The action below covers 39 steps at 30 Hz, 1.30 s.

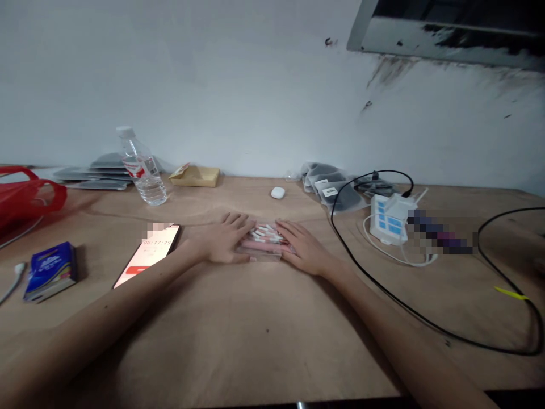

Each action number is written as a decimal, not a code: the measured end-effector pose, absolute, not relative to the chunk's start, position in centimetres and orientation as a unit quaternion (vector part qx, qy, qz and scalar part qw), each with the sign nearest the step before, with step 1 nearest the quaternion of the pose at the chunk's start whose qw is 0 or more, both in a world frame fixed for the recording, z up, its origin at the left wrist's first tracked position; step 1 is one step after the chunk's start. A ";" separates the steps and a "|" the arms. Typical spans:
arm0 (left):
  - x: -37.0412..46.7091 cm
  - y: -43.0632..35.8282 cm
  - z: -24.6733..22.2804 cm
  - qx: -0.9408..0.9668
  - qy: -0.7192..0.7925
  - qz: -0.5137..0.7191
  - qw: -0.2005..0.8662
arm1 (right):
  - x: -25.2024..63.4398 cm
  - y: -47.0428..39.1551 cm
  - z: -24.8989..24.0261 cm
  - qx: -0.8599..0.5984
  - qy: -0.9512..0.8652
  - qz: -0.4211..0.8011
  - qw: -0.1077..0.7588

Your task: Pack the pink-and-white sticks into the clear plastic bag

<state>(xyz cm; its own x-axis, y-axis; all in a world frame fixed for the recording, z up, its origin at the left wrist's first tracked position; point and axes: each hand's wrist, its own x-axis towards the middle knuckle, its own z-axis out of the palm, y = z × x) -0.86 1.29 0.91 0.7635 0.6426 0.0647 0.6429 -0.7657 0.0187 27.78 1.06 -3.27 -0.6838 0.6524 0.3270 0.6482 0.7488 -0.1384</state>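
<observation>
Phone point(149, 254) timer "00:17:29", just left of left hand point(225, 238)

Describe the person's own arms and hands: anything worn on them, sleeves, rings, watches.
Both forearms are bare as far as the picture shows; no sleeves in view. The left hand and right hand wear no gloves, and no watch, bracelet or ring can be made out. Fingers look slender, nails too small to judge.
</observation>
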 end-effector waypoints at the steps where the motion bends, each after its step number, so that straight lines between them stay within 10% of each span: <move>1: -0.8 1.3 1.0 -0.938 -0.347 -0.026 -0.002 | 27.8 1.1 -3.2 -0.355 -0.917 0.003 0.181; 39: 0.2 1.1 0.7 -0.841 -0.532 -0.056 0.078 | 32.3 2.6 -1.6 -0.480 -0.859 0.022 0.175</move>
<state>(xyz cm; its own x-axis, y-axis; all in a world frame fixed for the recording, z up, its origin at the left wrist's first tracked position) 0.19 1.12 0.74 0.4275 0.8866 0.1763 0.9039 -0.4216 -0.0719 32.33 2.57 -1.58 -0.4778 0.8329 0.2794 0.8175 0.5379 -0.2056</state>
